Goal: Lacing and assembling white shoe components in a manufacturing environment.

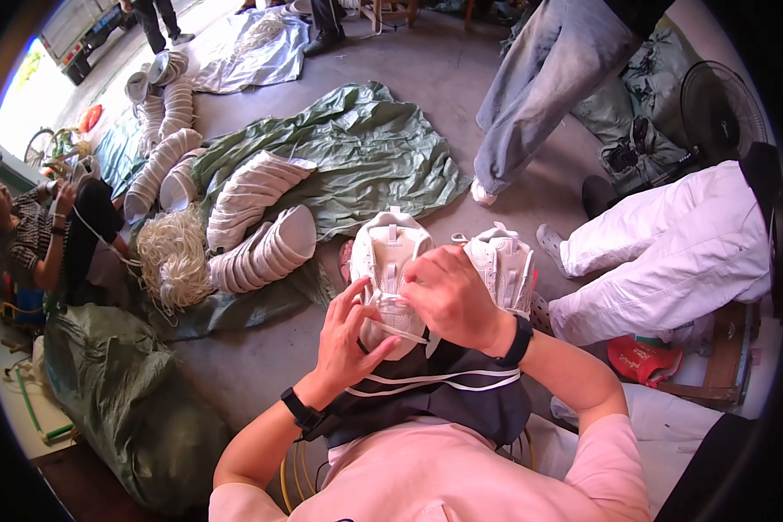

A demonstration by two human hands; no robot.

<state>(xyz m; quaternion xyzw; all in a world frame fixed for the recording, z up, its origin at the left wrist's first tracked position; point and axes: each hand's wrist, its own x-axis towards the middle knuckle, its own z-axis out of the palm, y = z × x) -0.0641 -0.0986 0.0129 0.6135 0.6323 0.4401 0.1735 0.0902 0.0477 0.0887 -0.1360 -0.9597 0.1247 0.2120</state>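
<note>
Evidently, lacing looks only partway along on the white shoe (pixel 391 233), which sits at the middle of the frame, toe toward the lower edge. Its lace (pixel 400 331) crosses low on the front, near the toe; higher up, around the tongue, the shoe looks bare of lace. Long loose strands lie across the dark cloth (pixel 487 413) on the lap, so most of the length seems unthreaded. The right hand (pixel 448 287) has its grip closed in a fingertip pinch on the lace. The left hand (pixel 344 339) is half curled, thumb apart from forefinger; whether it pinches the lace, I cannot tell. Just right of centre is a second shoe (pixel 502 261), its lacing unclear. Farther left lie stacked pale shoe parts (pixel 265 252) and a tangle of white cord (pixel 172 261), beside a green tarp (pixel 365 157).
</note>
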